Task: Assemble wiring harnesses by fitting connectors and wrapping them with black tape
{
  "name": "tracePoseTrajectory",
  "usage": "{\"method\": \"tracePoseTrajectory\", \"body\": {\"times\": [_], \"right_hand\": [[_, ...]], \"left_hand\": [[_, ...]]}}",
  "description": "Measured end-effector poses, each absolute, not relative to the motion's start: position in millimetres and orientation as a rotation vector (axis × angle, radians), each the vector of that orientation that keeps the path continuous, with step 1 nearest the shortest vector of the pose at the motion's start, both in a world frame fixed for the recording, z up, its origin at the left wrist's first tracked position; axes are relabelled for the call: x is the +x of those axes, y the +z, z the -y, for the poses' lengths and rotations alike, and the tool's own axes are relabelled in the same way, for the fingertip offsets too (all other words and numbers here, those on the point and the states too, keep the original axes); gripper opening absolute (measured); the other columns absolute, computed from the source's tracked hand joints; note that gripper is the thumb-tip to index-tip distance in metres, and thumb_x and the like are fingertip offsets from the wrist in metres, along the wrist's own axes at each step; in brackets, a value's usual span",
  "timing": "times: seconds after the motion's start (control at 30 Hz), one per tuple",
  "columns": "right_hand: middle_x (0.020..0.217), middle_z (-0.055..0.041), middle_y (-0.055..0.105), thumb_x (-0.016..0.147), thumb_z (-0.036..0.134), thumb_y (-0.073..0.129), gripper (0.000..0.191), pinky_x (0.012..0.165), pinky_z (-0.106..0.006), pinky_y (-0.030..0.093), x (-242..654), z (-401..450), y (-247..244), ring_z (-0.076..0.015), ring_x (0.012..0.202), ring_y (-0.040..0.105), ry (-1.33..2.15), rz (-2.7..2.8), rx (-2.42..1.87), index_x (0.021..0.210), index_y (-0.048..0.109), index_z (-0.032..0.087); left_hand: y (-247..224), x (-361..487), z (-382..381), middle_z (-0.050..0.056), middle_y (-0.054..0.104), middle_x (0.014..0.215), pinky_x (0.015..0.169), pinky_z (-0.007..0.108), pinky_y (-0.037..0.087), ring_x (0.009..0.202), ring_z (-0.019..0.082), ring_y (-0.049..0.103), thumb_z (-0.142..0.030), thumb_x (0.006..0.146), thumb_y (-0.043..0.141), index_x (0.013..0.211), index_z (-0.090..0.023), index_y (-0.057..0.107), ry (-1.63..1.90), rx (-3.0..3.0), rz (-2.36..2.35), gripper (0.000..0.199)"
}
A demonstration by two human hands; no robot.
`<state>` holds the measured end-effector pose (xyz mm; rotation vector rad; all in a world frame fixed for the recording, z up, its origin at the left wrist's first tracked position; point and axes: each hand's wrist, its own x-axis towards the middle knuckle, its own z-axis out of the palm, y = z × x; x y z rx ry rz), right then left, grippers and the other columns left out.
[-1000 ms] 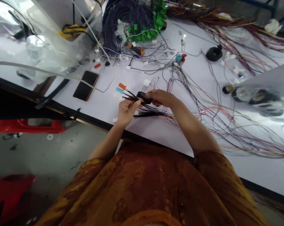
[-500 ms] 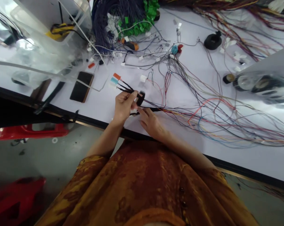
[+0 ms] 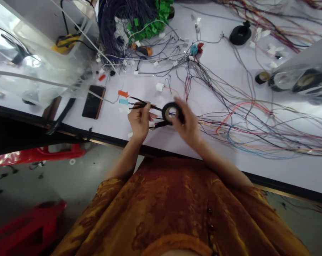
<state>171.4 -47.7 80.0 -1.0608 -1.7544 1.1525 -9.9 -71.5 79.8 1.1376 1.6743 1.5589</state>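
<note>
My left hand pinches a black-taped wire bundle. Beyond its fingers, to the left, the bundle's ends carry an orange connector, a light blue connector and a whitish one. In my right hand, somewhat blurred, is a roll of black tape, its round hole facing up, over the wires just right of my left hand. A second dark-wrapped branch passes below. Loose coloured wires run off to the right from under my right hand.
A phone lies on the left of the white table, by a plastic bin. Behind are dark blue wires with green connectors and an orange-handled tool. More tape rolls sit on the right.
My right hand has moved up and right from beside my left hand and now holds the tape roll away from it. My left hand still pinches the bundle.
</note>
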Motion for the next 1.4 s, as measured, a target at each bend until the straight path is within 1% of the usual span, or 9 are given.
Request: {"method": "tracePoseTrajectory", "body": {"times": [0.1, 0.27, 0.43, 0.57, 0.67, 0.8, 1.07, 1.27, 1.4], "right_hand": [[0.112, -0.0108, 0.06, 0.093, 0.023, 0.057, 0.028, 0.084, -0.036, 0.058, 173, 76, 73, -0.0194, 0.094, 0.062, 0.908, 1.979, -0.864, 0.121, 0.059, 0.022], [0.089, -0.0003, 0.059, 0.093, 0.037, 0.062, 0.034, 0.044, -0.02, 0.042, 148, 26, 76, -0.0064, 0.051, 0.046, 1.458, 1.253, -1.228, 0.122, 0.05, 0.023], [0.072, 0.0078, 0.048, 0.094, 0.03, 0.055, 0.027, 0.036, -0.015, 0.021, 152, -2, 69, -0.0023, 0.04, 0.028, 1.747, 0.847, -1.249, 0.12, 0.052, 0.025], [0.086, 0.005, 0.058, 0.092, 0.04, 0.06, 0.036, 0.037, -0.017, 0.027, 170, 14, 63, -0.003, 0.044, 0.037, 1.634, 0.937, -1.206, 0.124, 0.049, 0.029], [0.098, 0.0006, 0.062, 0.094, 0.044, 0.057, 0.042, 0.042, -0.02, 0.04, 177, 39, 63, -0.0075, 0.052, 0.049, 1.462, 1.098, -1.23, 0.132, 0.044, 0.032], [0.113, -0.0097, 0.062, 0.093, 0.033, 0.058, 0.039, 0.075, -0.034, 0.059, 180, 80, 56, -0.0195, 0.09, 0.065, 1.08, 1.634, -1.179, 0.131, 0.055, 0.026], [0.085, 0.0006, 0.056, 0.097, 0.044, 0.056, 0.027, 0.04, -0.021, 0.035, 175, 21, 65, -0.007, 0.049, 0.041, 1.576, 1.126, -1.26, 0.116, 0.057, 0.025], [0.096, -0.0052, 0.062, 0.099, 0.039, 0.052, 0.038, 0.066, -0.031, 0.056, 190, 68, 53, -0.0173, 0.075, 0.062, 0.973, 1.609, -1.194, 0.135, 0.058, 0.029], [0.114, -0.0119, 0.066, 0.1, 0.031, 0.051, 0.048, 0.088, -0.039, 0.059, 191, 102, 40, -0.0238, 0.1, 0.066, 0.733, 1.879, -1.097, 0.147, 0.051, 0.024]], "left_hand": [[82, -7, 66, 0.005, 0.078, 0.087, 0.045, 0.018, 0.049, 0.054, 0.01, 0.067, -0.055, 0.092, 0.064, 0.09, -0.018, 0.068, 1.488, 1.085, -1.615, 0.037], [88, 0, 74, 0.005, 0.077, 0.088, 0.076, 0.026, 0.062, 0.083, 0.017, 0.075, -0.055, 0.09, 0.067, 0.087, -0.019, 0.071, 1.442, 1.323, -1.581, 0.037], [81, -2, 74, 0.006, 0.077, 0.09, 0.08, 0.03, 0.063, 0.088, 0.018, 0.075, -0.059, 0.092, 0.062, 0.092, -0.019, 0.071, 1.465, 1.172, -1.537, 0.041], [74, 0, 58, 0.008, 0.076, 0.106, 0.071, 0.025, 0.061, 0.091, 0.017, 0.074, -0.057, 0.081, 0.077, 0.1, -0.021, 0.072, 1.294, 1.263, -1.407, 0.04], [75, 5, 44, 0.006, 0.075, 0.09, 0.049, 0.021, 0.051, 0.059, 0.01, 0.067, -0.058, 0.083, 0.074, 0.089, -0.019, 0.073, 1.222, 1.29, -1.447, 0.04], [86, 13, 39, 0.004, 0.076, 0.086, 0.037, 0.022, 0.039, 0.042, 0.007, 0.057, -0.058, 0.086, 0.07, 0.09, -0.019, 0.072, 1.223, 1.167, -1.512, 0.039], [104, 21, 71, 0.006, 0.077, 0.102, 0.097, 0.033, 0.057, 0.103, 0.019, 0.072, -0.042, 0.092, 0.069, 0.091, -0.024, 0.076, 1.084, 1.784, -1.347, 0.02], [83, 22, 55, 0.003, 0.075, 0.086, 0.04, 0.022, 0.041, 0.044, 0.007, 0.057, -0.049, 0.099, 0.057, 0.093, -0.019, 0.067, 1.317, 1.424, -1.584, 0.032], [80, 25, 47, -0.003, 0.069, 0.065, 0.03, 0.021, 0.028, 0.029, 0.003, 0.041, -0.053, 0.095, 0.062, 0.088, -0.019, 0.061, 1.306, 1.25, -1.54, 0.034]]}}
